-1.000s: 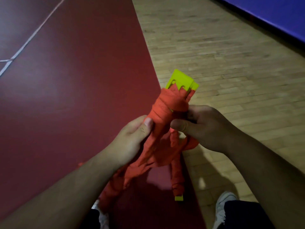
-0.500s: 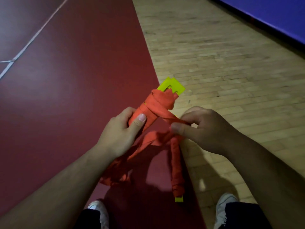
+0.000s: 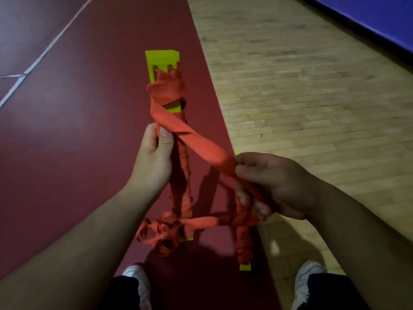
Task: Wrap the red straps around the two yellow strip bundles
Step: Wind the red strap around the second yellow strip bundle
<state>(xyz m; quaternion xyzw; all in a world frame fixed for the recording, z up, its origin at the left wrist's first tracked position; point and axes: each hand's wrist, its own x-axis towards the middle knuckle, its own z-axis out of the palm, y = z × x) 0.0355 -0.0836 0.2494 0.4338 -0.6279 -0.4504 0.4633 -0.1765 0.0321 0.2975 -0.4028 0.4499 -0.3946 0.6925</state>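
A yellow strip bundle (image 3: 162, 61) stands upright in front of me, its length mostly covered in red strap (image 3: 166, 91). My left hand (image 3: 154, 159) grips the wrapped middle of it, thumb pressed on the front. From the top winding a flat band of red strap (image 3: 201, 146) runs down to the right into my right hand (image 3: 272, 184), which pinches and holds it taut. A second bundle (image 3: 244, 242), also wound in red strap, hangs below my right hand with a yellow tip showing. Loose strap loops (image 3: 161, 231) dangle between the two bundles.
Below me lie a dark red floor (image 3: 78, 130) with white lines (image 3: 40, 59) and a pale wooden floor (image 3: 301, 86) to the right. A blue mat (image 3: 380, 19) edges the far right. My two white shoes (image 3: 138, 285) show at the bottom.
The left hand has turned the bundle upright, showing more yellow at its top. The right hand has pulled the strap out to the right and down into a taut diagonal band.
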